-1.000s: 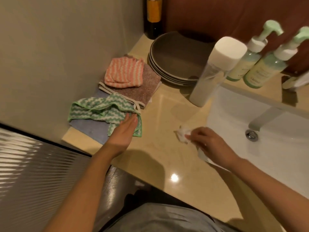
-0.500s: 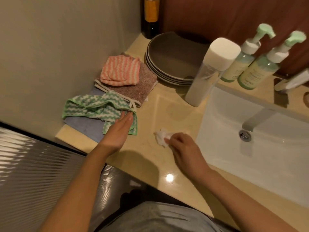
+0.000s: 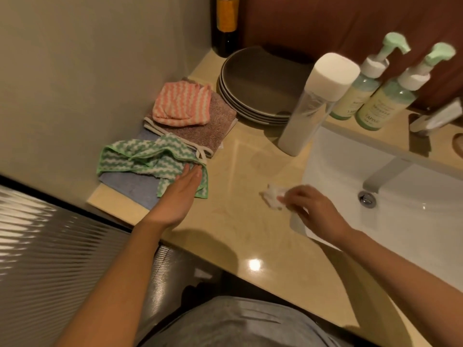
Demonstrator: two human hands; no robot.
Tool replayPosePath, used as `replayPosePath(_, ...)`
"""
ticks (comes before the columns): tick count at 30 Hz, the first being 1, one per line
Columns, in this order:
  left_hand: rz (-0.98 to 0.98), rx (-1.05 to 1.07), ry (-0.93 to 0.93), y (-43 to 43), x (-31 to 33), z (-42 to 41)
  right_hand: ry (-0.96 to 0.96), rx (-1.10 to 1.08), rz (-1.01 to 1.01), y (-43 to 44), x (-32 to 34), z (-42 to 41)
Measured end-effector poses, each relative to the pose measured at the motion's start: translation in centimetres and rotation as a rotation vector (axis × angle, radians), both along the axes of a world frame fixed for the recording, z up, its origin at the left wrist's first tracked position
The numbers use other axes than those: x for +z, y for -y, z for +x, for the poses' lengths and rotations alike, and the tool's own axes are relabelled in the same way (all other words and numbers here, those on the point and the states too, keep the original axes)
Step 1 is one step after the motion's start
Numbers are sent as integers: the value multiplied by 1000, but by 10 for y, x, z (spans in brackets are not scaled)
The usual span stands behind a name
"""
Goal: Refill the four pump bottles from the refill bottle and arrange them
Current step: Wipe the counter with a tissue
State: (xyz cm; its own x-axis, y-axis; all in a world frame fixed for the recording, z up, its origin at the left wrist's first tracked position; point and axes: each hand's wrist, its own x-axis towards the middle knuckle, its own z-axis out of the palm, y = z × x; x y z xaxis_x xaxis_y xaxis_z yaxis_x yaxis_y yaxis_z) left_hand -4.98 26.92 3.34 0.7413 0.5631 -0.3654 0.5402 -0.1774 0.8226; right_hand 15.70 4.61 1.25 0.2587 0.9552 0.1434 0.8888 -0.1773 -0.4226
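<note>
- Two bare forearms reach up from the bottom edge over a beige counter (image 3: 233, 221), the left from 7 o'clock, the right from 4 o'clock.
- Left hand (image 3: 179, 196), near the picture's centre-left, lies flat with fingers straight and together, holding nothing; its fingertips rest on the edge of a green zigzag cloth (image 3: 147, 160).
- Right hand (image 3: 310, 209), right of centre, pinches a small crumpled white tissue (image 3: 274, 197) against the counter, just beside the rim of the white sink (image 3: 338, 151).
- Under the green cloth lies a blue cloth (image 3: 130, 185); beyond it, towards 11 o'clock, a brown towel (image 3: 213, 131) carries a folded pink striped cloth (image 3: 181, 105).
- Sink drain (image 3: 367, 198) and faucet (image 3: 383, 175) sit at 3 o'clock.
- Refill bottle (image 3: 310, 106), tall and clear with a white cap, stands upright at 1 o'clock, just beside the sink's far-left corner.
- Stacked grey plates (image 3: 255, 88) sit at 12 o'clock, just left of that bottle.
- Only two pump bottles (image 3: 355, 96) (image 3: 387, 103) with green pump heads are in view, standing side by side at 2 o'clock behind the sink.
- Farthest back, a dark bottle (image 3: 226, 23) with an orange label stands in the corner.
</note>
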Motion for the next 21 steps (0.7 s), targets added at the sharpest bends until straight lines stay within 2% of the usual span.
replayPosePath(4, 114, -97, -62, 2, -1, -1, 11, -302, 96, -44, -12, 7)
replayPosePath(6, 116, -60, -55, 3, -2, 0, -47, -428, 146, -62, -17, -9)
replayPosePath(8, 51, 27, -25, 2, -1, 2, -93, -456, 196, -72, -18, -34)
replayPosePath(11, 23, 37, -10, 1, -4, 0, -126, -322, 203, -69, -15, -80)
replayPosePath(15, -5, 54, 13, 3, -8, -1, -193, -17, 96, -35, -13, -119)
replayPosePath(21, 90, -30, 20, 5, -11, -2, -206, 355, -73, 41, -5, -100)
